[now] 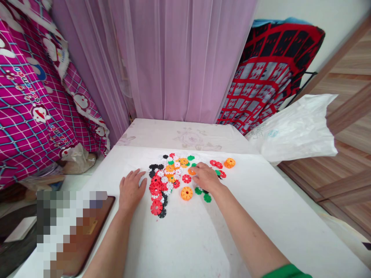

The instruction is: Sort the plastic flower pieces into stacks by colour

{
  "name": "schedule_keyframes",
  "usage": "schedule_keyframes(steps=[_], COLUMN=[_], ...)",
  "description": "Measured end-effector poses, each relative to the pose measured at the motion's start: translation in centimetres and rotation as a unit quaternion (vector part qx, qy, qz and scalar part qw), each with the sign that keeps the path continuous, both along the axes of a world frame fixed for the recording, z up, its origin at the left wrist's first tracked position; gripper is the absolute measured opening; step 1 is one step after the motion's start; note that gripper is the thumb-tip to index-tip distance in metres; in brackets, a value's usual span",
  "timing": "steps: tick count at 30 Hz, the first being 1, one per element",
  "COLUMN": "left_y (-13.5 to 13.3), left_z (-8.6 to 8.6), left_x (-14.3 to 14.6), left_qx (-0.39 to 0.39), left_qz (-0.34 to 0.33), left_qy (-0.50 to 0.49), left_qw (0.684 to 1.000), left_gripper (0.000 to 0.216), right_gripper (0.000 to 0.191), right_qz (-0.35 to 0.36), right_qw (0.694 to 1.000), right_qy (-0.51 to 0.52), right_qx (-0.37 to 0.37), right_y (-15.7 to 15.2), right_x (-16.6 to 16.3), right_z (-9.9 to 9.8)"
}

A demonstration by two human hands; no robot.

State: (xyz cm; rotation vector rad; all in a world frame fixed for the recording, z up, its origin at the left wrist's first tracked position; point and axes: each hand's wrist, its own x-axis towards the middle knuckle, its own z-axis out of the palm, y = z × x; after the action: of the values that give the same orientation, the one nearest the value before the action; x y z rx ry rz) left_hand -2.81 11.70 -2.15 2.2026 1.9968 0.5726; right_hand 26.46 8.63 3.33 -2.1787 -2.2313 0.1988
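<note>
Many notched plastic discs in red, white, black, green and orange lie in a loose pile on a white-covered table. My left hand rests flat at the pile's left side, fingers spread, with no disc in it. My right hand reaches over the right part of the pile, its fingertips closed at an orange disc. Nearer to me sits a stack of orange discs. A red disc lies just left of the right hand, and green discs show below the wrist.
Another orange stack stands at the right, beside red discs. A brown flat object, partly blurred out, lies at the table's left edge. A white plastic bag hangs at the right edge. Purple curtains close off the back.
</note>
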Motion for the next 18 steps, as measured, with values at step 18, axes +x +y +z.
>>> schedule_keyframes(steps=[18], left_y=[0.0], left_z=[0.1], left_x=[0.0], left_qx=[-0.005], left_qz=[0.0], left_qy=[-0.002], left_qw=[1.0], left_gripper=[0.041], right_gripper=[0.03], right_qz=[-0.086], right_qw=[0.972], right_qy=[0.211], right_qx=[0.054], right_y=[-0.6], right_x=[1.2], right_z=[-0.6])
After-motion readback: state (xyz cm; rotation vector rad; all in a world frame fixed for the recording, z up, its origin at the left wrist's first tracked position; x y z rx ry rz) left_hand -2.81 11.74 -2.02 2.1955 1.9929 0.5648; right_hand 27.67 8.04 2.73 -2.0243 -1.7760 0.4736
